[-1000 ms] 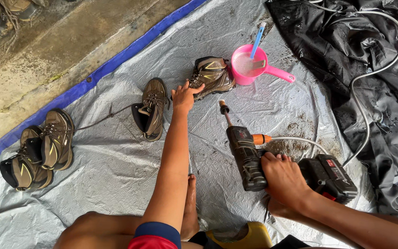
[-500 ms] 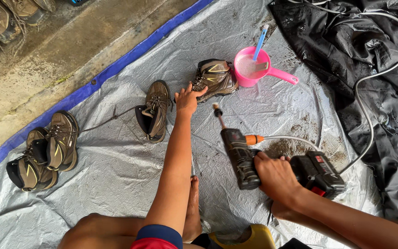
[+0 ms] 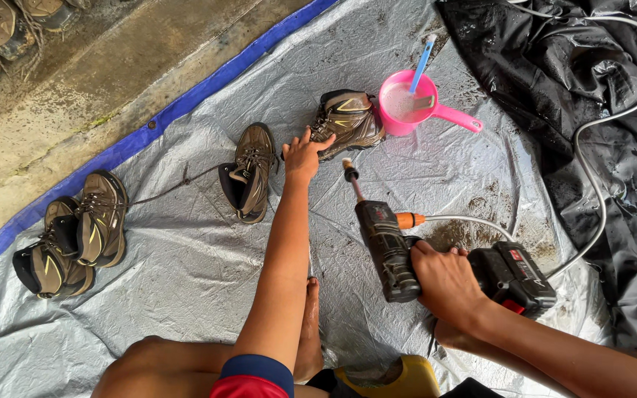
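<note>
We are touching the boot [image 3: 349, 121], lying on its side at upper centre, with our left hand [image 3: 302, 156]; its fingers are loosely spread, the fingertips resting against the boot's heel end. Just below, our right hand [image 3: 445, 280] is wrapping closed around the sprayer [image 3: 391, 247], nozzle pointing up toward the boot. A pink scoop [image 3: 407, 103] is touching the boot's right side; a second boot [image 3: 248, 173] is lying just left on the tarp [image 3: 186, 273].

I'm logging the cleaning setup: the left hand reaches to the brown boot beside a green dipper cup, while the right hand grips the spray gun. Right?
Not quite. The head view shows the dipper cup is pink, not green. The rest holds: the left hand reaches to the brown boot beside it, and the right hand grips the spray gun.
</note>
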